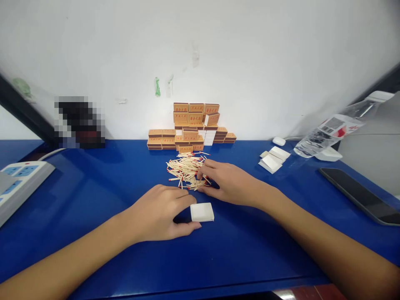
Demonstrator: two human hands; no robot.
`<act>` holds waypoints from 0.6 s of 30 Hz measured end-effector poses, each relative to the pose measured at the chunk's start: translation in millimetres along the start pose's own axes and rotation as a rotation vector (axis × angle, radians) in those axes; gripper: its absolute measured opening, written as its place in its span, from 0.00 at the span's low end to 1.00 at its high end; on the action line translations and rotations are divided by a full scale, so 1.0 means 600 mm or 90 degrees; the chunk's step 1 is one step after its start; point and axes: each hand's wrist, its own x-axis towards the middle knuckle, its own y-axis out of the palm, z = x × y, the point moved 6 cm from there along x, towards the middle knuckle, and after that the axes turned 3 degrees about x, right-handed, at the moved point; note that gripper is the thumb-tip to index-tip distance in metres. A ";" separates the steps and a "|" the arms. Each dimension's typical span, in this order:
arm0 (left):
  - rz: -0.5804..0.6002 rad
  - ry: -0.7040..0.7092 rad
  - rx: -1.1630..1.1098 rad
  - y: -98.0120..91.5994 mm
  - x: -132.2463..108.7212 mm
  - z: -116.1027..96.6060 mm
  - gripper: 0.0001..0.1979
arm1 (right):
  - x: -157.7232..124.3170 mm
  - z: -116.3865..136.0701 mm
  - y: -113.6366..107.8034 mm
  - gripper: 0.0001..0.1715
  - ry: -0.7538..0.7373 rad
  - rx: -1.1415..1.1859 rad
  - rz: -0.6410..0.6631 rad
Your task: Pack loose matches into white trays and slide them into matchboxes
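Note:
A white matchbox tray (pixel 202 212) lies on the blue table. My left hand (pixel 167 212) is around its left end, the fingertips at the far edge and the thumb along the near edge. Just beyond is a loose pile of red-tipped matches (pixel 184 168). At the pile's right side rests my right hand (pixel 223 181), fingers bent and apart from the thumb, with matches between and under them. Whether any match is gripped is hard to see. Behind the pile, printed orange matchboxes (pixel 196 117) are stacked in rows against the wall.
White folded card pieces or trays (pixel 274 160) lie at the right, near a small white case (pixel 279 141). A clear plastic bottle (pixel 331 129) leans at the far right, with a dark phone (pixel 359 193) below. A power strip (pixel 21 183) sits at the left.

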 end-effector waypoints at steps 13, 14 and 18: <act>0.001 -0.016 0.017 -0.002 0.003 0.002 0.15 | -0.002 -0.005 0.002 0.10 0.032 -0.020 0.071; -0.002 -0.022 0.020 -0.002 0.004 0.004 0.15 | -0.003 -0.005 0.003 0.10 0.039 -0.030 0.075; -0.026 -0.056 0.016 -0.008 0.005 0.010 0.14 | -0.005 -0.010 0.004 0.09 0.063 -0.035 0.094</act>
